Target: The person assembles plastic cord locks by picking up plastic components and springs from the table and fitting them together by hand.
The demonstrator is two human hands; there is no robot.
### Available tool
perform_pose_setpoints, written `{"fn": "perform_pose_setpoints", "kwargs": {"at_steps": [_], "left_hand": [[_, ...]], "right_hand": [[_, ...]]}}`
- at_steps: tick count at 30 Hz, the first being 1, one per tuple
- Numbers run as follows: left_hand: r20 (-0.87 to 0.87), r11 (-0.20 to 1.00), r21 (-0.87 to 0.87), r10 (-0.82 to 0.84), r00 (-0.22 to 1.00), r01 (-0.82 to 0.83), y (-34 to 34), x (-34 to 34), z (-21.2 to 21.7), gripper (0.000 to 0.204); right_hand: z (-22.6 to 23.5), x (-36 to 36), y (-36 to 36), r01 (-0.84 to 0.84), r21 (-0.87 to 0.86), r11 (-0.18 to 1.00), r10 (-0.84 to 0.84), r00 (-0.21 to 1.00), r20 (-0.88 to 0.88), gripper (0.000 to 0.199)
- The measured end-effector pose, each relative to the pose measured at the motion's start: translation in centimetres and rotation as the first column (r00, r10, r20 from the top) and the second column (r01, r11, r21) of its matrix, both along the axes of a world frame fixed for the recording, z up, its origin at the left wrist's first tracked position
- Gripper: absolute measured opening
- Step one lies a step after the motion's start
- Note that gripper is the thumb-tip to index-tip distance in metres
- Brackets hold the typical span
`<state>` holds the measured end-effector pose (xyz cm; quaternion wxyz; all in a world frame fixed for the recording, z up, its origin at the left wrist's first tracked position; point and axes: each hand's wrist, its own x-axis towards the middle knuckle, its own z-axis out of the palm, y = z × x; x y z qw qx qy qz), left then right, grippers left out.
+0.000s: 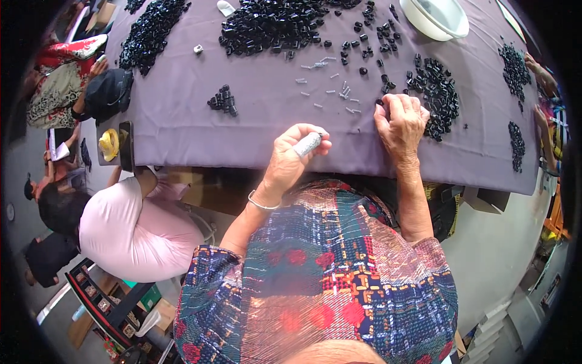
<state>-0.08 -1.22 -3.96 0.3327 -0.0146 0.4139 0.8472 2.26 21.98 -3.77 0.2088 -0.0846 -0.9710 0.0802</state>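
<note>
My left hand [294, 155] is closed in a pinch just over the table's near edge. A speckled grey wrap [308, 144] covers one of its fingers, and a dark speck shows at the fingertips, too small to name. My right hand [402, 121] rests on the cloth with curled fingers, beside a pile of small black plastic parts [439, 97]. A black part [379, 102] lies at its fingertips; whether it is gripped I cannot tell. Several small metal springs [344, 91] are scattered between and beyond my hands. A small cluster of black parts [224, 101] sits to the left.
A big heap of black parts [273, 27] lies at the far middle, another heap [151, 36] at the far left. A white plastic basin [436, 18] stands far right. On the left, a person in pink [139, 227] sits close to the table [182, 139]. Other people's hands [539, 70] reach in at right.
</note>
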Motion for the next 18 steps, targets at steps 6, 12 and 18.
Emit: {"fn": "perform_pose_setpoints", "kwargs": {"at_steps": [6,12,18], "left_hand": [[0.003,1.0,0.001,0.003,1.0,-0.003,0.0,0.0,-0.1,0.014],[-0.029,1.0,-0.014,-0.011,1.0,0.01,-0.1,0.1,-0.6,0.017],[-0.004,1.0,-0.016,-0.022,1.0,0.022,-0.3,0.0,-0.5,0.02]], "right_hand": [[1.1,1.3,-0.7,-0.172,-0.869,0.464,0.105,0.985,-0.139,0.024],[1.6,1.4,-2.2,-0.153,-0.988,0.017,0.043,0.987,-0.152,0.033],[1.0,1.6,-2.6,-0.227,-0.941,-0.25,0.122,0.957,-0.263,0.031]]}}
